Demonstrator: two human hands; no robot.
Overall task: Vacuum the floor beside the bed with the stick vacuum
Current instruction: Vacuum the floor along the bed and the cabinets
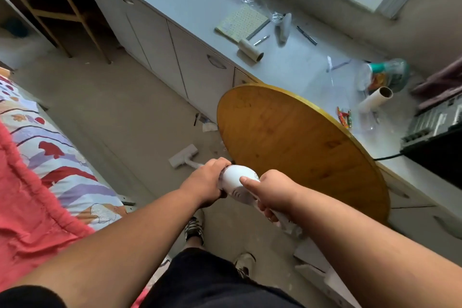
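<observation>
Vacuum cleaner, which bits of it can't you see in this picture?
Head view:
- Tube of the stick vacuum: mostly hidden behind the left hand.
- Its handle: wrapped by the right hand.
- Floor head: small, underside unseen.
- Floor under the round wooden tabletop: covered.

Both forearms are bare from the elbows down to the left hand (207, 180) and right hand (272, 192). A black sleeve (27, 296) shows at near left. Black shorts (200, 280) cover the legs, and dark-and-white patterned shoes (193, 229) are on the feet.
</observation>
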